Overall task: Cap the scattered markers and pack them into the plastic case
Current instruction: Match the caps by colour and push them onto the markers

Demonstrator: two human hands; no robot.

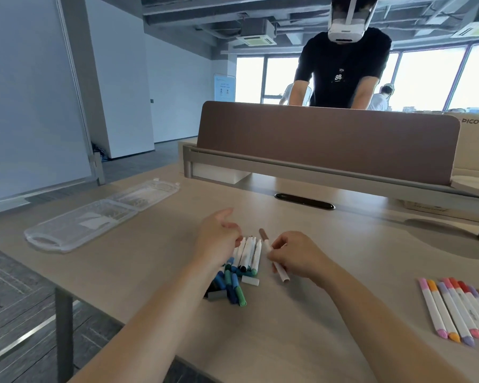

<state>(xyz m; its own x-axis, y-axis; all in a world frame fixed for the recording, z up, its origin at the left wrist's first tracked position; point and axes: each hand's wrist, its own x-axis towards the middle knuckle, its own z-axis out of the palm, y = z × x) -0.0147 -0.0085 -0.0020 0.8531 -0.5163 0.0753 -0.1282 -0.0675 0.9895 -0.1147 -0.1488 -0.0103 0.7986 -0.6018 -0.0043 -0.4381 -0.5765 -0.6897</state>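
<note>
My right hand [293,255] pinches a white marker with a brown cap [266,242], held just above the table. To its left lies a pile of white markers [249,254] mixed with blue and green caps [233,284]. My left hand [217,239] hovers over the left side of that pile, fingers loosely curled and holding nothing. The clear plastic case [94,217] lies open and flat at the table's far left. A row of capped pink, orange, purple and red markers [459,308] lies at the right.
A brown desk divider [329,139] runs across the back of the table [288,333]. A person in black with a white headset [343,64] stands behind it. A black cable slot [304,201] sits in the tabletop. The table's left edge drops to the floor.
</note>
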